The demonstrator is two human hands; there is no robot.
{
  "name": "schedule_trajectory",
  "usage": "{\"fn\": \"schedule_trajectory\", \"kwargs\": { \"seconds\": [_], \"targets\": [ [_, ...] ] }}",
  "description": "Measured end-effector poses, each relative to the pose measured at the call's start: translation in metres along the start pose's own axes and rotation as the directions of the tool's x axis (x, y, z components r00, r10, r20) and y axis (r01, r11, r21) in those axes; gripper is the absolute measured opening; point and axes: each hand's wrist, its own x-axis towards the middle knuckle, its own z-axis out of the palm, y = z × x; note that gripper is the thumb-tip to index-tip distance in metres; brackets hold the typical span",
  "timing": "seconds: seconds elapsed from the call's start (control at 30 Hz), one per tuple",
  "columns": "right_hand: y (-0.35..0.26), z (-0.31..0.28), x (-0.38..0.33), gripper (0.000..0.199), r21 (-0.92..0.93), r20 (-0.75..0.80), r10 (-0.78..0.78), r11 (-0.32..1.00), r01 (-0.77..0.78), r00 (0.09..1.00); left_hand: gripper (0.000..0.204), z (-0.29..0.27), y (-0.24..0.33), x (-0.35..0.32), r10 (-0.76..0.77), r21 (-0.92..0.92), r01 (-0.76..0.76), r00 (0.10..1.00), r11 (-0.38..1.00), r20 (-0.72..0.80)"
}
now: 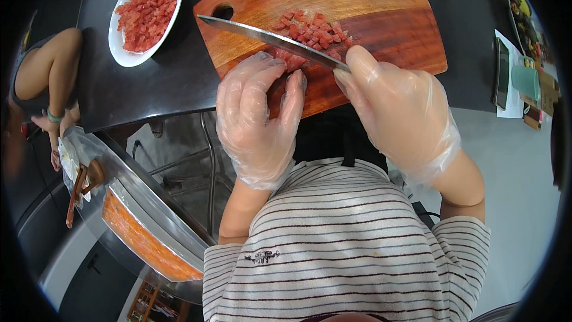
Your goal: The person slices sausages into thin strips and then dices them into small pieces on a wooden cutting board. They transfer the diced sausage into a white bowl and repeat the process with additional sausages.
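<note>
The wooden cutting board lies on a dark countertop, and everything else I place from it. On the board's near middle sits a heap of diced red pieces, with a larger uncut red piece just under my left hand's fingertips at the board's near edge. My right hand, in a thin clear glove, is closed around the handle of a long knife, whose blade slants across the board toward the round hole at its left corner. My left hand, gloved too, is curled with fingers bent down, pressing the red piece beside the blade. Left of the board on the same counter stands a white oval dish filled with more red dice. Further left, another person's bare arm shows past the counter edge. Right of the board lie a dark phone on paper and a pale green cup. Below the counter, a pale floor runs to the right.
</note>
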Motion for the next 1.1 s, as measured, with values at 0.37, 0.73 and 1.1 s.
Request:
{"fn": "schedule_trajectory", "kwargs": {
  "seconds": [0.37, 0.73, 1.1],
  "targets": [
    [-0.004, 0.009, -0.008, 0.021, -0.027, 0.002, -0.005, 1.0, 0.005, 1.0, 0.027, 0.0, 0.0, 0.002, 0.034, -0.001, -0.034, 0.999, 0.999, -0.002],
    [-0.002, 0.017, 0.008, 0.015, 0.036, 0.043, -0.035, 0.999, 0.033, 0.998, 0.026, -0.003, -0.002, 0.006, -0.016, 0.076, 0.014, 1.0, 0.997, 0.026],
    [-0.005, 0.015, 0.001, 0.018, -0.009, 0.055, 0.015, 1.0, -0.015, 0.998, 0.032, 0.0, 0.0, 0.008, -0.02, 0.064, 0.018, 0.999, 0.998, 0.029]
  ]
}}
